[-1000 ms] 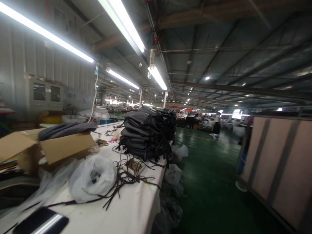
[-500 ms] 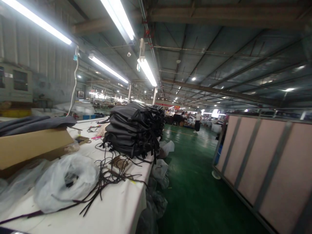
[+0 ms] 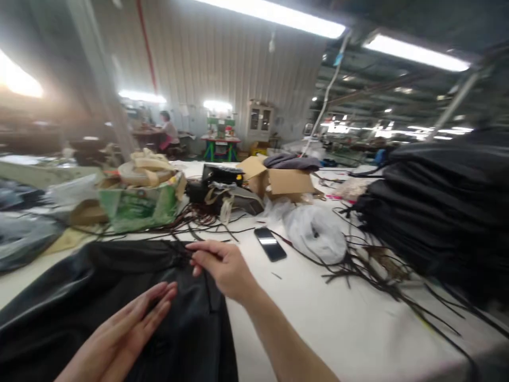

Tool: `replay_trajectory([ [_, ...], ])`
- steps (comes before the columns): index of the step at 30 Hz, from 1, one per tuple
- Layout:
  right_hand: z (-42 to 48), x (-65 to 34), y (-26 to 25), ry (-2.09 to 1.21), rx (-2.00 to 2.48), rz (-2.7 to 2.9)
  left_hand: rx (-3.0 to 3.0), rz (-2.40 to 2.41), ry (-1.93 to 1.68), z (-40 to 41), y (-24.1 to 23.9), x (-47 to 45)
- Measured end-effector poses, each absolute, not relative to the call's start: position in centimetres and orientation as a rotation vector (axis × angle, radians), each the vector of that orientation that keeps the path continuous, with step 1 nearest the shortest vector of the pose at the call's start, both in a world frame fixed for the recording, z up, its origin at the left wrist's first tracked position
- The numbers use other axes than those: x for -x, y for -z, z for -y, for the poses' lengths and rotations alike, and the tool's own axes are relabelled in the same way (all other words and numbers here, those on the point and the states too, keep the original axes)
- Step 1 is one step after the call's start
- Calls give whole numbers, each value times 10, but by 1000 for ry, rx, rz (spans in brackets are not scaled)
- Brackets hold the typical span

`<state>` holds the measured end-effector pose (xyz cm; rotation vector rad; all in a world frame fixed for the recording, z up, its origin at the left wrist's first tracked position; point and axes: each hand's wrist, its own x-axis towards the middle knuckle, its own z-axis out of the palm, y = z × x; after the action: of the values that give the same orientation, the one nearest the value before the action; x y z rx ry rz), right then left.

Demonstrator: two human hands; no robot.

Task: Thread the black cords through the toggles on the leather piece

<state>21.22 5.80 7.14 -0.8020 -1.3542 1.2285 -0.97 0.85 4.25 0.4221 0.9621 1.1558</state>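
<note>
A dark, smooth, leather-like piece (image 3: 119,286) lies spread over the near left of the table; whether it is a bag or a garment I cannot tell. My left hand (image 3: 129,326) hovers over it, fingers stretched out and holding nothing. At the piece's upper right corner, my right hand (image 3: 225,268) has thumb and fingers pinched together beside a dark bunched bit; what is between the fingertips is too small and blurred to make out. A phone (image 3: 270,244) lies to the right of that hand.
The white table (image 3: 318,323) carries a tall stack of black bags (image 3: 437,212), loose black cords (image 3: 382,289), a clear plastic roll (image 3: 316,233), an opened cardboard box (image 3: 290,183) and a green box of rolled strips (image 3: 139,204). A person (image 3: 169,132) sits far behind.
My view has swung left and down, from the aisle and bag stack to the table. Both hands and the dark piece have come into sight, and the stack now stands at the right.
</note>
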Motion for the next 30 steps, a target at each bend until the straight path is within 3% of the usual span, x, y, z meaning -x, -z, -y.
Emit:
replay_trajectory([
  [5,-76,-227,-114,-1517,677,1922,-430,-929,-1261,-17,-46,4],
  [8,-75,-213,-128,-1480,679,2156,-359,-852,-1284,-21,-51,7],
  [16,-93,-200,-92,-1356,809,1523,-296,-823,-1356,-19,-39,22],
  [24,-89,-196,-68,-1273,752,1641,-532,-635,-1430,-45,-73,15],
  [30,-89,-200,-62,-905,758,1817,-621,-555,-1322,-63,-41,-23],
])
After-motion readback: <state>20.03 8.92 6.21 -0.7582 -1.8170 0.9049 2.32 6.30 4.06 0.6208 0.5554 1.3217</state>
